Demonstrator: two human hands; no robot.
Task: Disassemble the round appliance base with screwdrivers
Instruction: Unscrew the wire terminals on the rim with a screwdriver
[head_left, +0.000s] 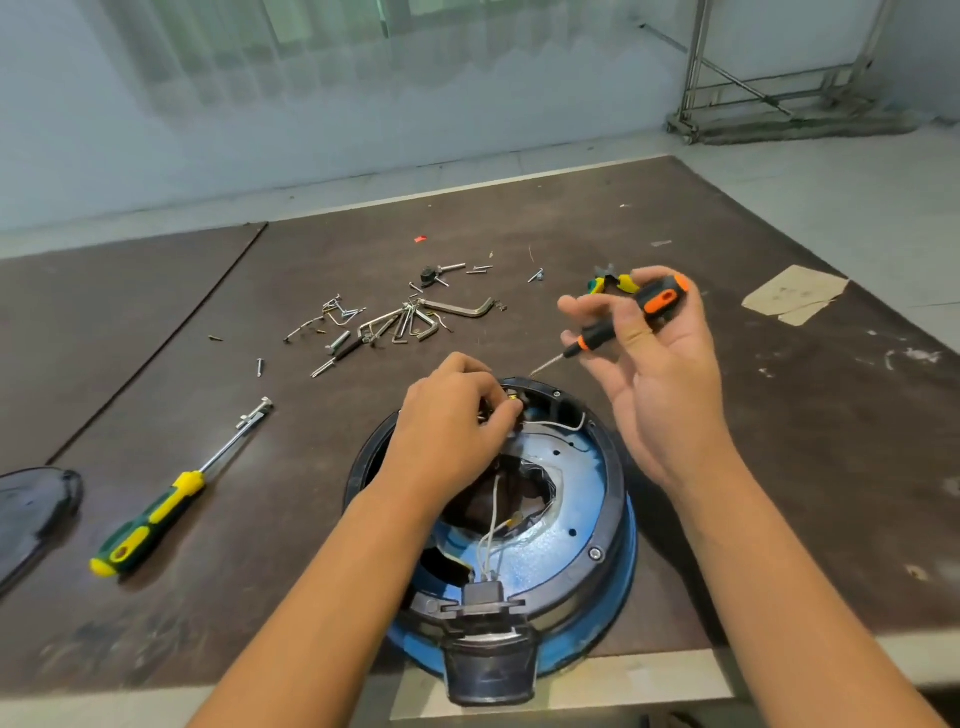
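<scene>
**Items lying around the work area**

A dark brown counter (753, 467) is carrying a scatter of loose screws (335, 312) and a cluster of hex keys (410, 325), with one larger hex key (465, 310) lying just beside them. Yellow-handled pliers (612, 281) are resting farther right, partly hidden. A tan paper patch (795, 296) is lying near the right edge and a red scrap (420, 239) toward the far edge. A glossy dark object (31, 509) is projecting in from the left. A metal frame (779, 93) is standing on the floor behind, and a sheer curtain (337, 57) is hanging along the wall.
</scene>
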